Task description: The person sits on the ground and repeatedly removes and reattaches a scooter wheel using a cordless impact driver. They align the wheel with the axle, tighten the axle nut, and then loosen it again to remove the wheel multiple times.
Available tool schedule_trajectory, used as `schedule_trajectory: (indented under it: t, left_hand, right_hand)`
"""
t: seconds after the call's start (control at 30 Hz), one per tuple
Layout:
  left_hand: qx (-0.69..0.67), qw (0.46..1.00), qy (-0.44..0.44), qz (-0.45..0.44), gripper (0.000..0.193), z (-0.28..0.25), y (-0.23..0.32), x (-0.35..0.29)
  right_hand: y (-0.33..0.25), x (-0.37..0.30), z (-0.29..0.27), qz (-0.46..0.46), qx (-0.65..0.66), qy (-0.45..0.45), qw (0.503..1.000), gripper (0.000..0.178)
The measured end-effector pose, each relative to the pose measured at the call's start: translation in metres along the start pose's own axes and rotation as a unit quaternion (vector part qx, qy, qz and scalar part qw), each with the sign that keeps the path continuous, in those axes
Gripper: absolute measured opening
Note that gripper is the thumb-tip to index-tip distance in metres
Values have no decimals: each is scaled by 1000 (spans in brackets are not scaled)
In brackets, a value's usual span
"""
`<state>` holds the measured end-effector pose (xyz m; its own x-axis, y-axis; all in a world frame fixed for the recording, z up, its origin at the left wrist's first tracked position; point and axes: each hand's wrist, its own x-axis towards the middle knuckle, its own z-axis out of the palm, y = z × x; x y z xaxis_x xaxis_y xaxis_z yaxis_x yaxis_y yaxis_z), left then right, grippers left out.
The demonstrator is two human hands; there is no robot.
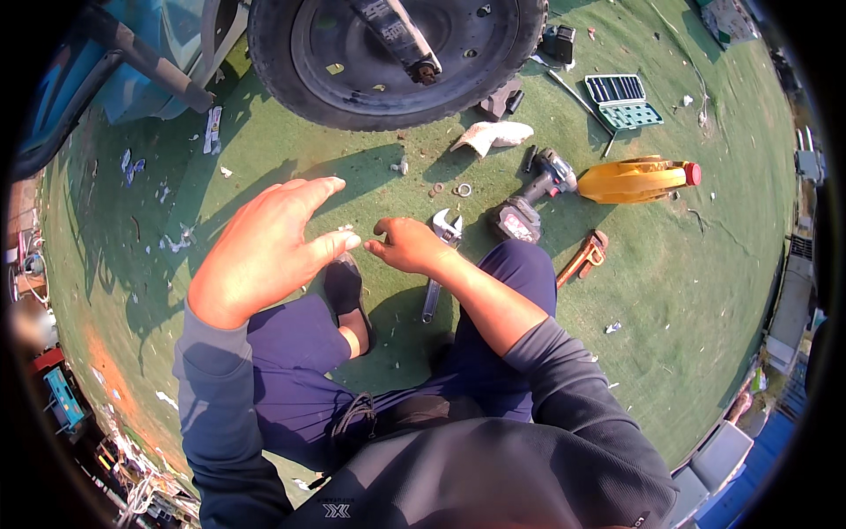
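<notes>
Two bare hands up over the green ground (pixel 687 291), both seeming empty. Left hand (pixel 264 247) wide, thumb well away from the fingers, tips toward the far right. Right hand (pixel 407 247) narrow, fingers curled in, just beside the left thumb. Cannot tell about any tiny bit tucked inside the curl.

Looks like a stop between two bits of wheel work, with no tool in use. For the next grab, probably best to shut one hand round the silver wrench (pixel 431 301), or to pinch up the small rings (pixel 463 189) on the far side of it.

Wrench on the ground between the bent legs (pixel 295 335), partly hidden by the right wrist. Long way of it running near to far, leaning a little right at the far end. Open mouth at that far end, facing away; tail end near.

Farther off, left of the middle, a big black wheel (pixel 304 95). To the right, a drill (pixel 534 190), a yellow bottle (pixel 630 181) and an orange pipe wrench (pixel 582 258), slanting from near left to far right.
</notes>
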<state>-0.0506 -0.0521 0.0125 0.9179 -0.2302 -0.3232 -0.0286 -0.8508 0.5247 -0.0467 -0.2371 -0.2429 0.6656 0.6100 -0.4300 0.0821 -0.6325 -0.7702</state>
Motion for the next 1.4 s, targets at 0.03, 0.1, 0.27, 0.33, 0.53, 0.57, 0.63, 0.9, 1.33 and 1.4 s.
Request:
schedule_trajectory:
  t: [0.03, 0.1, 0.27, 0.33, 0.53, 0.57, 0.63, 0.9, 1.33, 1.4]
  left_hand:
    - [0, 1000, -3, -2, 58, -1, 2, 1]
    - [5, 1000, -2, 4, 57, 0, 1, 1]
    - [15, 1000, 5, 20, 58, 1, 2, 2]
    - [13, 1000, 2, 23, 58, 2, 1, 4]
    - [9, 1000, -7, 19, 58, 0, 2, 4]
    - [6, 1000, -8, 17, 58, 0, 3, 4]
    - [3, 1000, -8, 15, 58, 1, 3, 4]
    - [3, 1000, -3, 24, 58, 4, 1, 3]
    - [35, 996, -26, 73, 61, 10, 3, 35]
    - [19, 997, -32, 73, 62, 14, 6, 40]
  right_hand:
    - [1, 0, 0, 1, 0, 1, 1000, 53]
    - [1, -1, 0, 2, 0, 2, 1000, 53]
    - [0, -2, -4, 9, 1, 1, 1000, 53]
    - [1, -2, -5, 13, 2, 0, 1000, 53]
    - [0, -4, -5, 8, -2, 9, 1000, 53]
    - [1, -4, -4, 6, -2, 12, 1000, 53]
    - [1, -5, -5, 6, -4, 15, 1000, 53]
    - [-3, -10, -9, 19, -2, 12, 1000, 52]
    - [10, -27, -42, 20, 8, 97, 995, 53]
    - [10, -33, -66, 30, 20, 128, 991, 54]
